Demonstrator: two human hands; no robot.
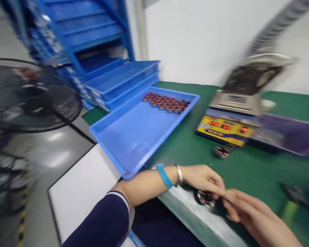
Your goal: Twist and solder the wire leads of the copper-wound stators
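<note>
My left hand [205, 179], with a blue band and a silver bracelet at its wrist, is closed at the front edge of the bench. Under its fingers sits a small round copper-wound motor stator [206, 199], and the fingers grip its right side. My right hand [243, 207] meets the left one, fingertips pinched together; whatever lies in that pinch is hidden and blurred. A second copper-wound stator [221, 152] rests on the green bench top, a short way beyond my hands.
A blue tray [134, 132] holds rows of stators at its far end. Behind the hands stand a yellow-fronted device with red digits [221, 128] and a purple bin [296, 135]. Green-handled pliers [289, 206] lie at right. A fan [36, 97] and stacked blue trays [126, 77] occupy the left.
</note>
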